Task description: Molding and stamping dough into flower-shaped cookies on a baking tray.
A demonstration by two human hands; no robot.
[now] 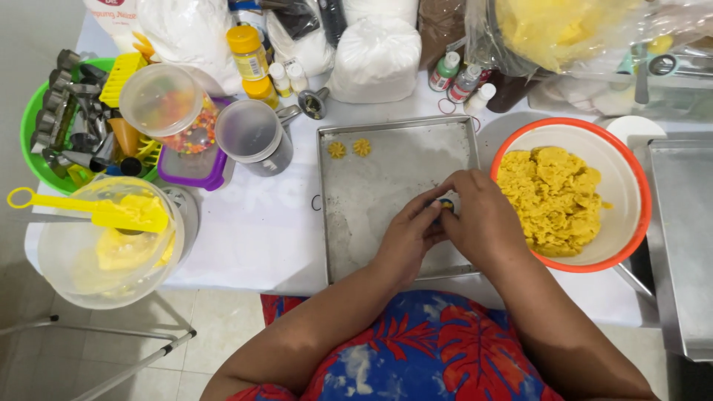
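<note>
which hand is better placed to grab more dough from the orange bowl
Right, probably. The right hand sits at the tray's right edge, right beside the orange bowl of yellow dough. The left hand lies farther over the tray and would have to cross the right one.

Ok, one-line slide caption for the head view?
Both hands, left hand and right hand, press a small blue-tipped object over a metal baking tray beside a bowl of yellow dough.

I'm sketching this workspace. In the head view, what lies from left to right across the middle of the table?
Green plastic basket of metal cutters → clear plastic bowl with yellow spatula → grey lidded cup → metal baking tray → left hand → right hand → orange-rimmed bowl of yellow dough.
</note>
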